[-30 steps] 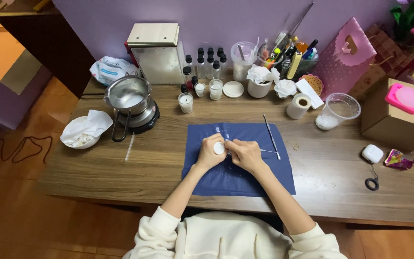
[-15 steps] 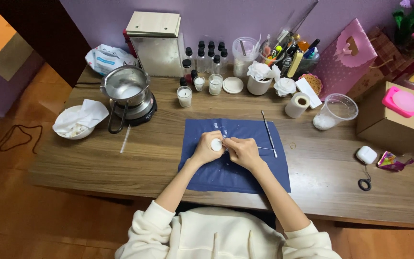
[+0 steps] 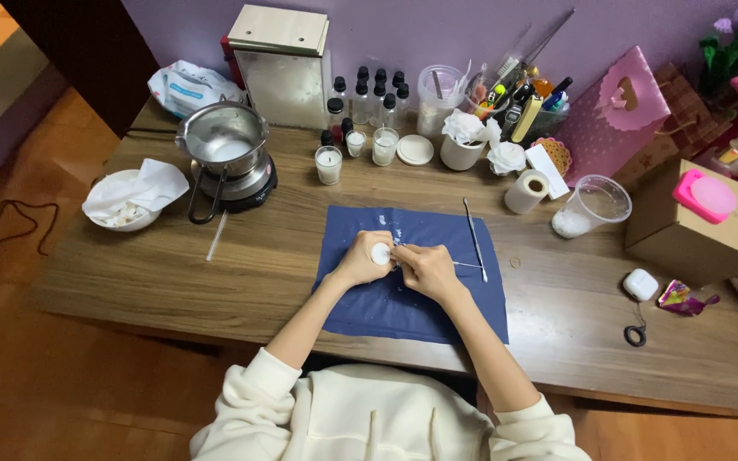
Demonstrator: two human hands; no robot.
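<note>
We held a small white disc (image 3: 381, 253) above the middle of the blue cloth (image 3: 412, 299), near its far edge. Our left hand (image 3: 360, 259) curled its fingers closed around the disc. Our right hand (image 3: 424, 269) met it, fingertips pinched together at the disc's edge. Both forearms angled inward from the worktop's (image 3: 241, 265) near edge.

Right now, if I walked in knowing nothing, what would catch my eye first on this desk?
Probably the two hands meeting over the dark blue cloth at the desk's middle: the left hand holds a small white disc, and the right hand works close against it. Next, the shiny metal pot on its small black burner, back left, and the pink gift bag, back right.
</note>
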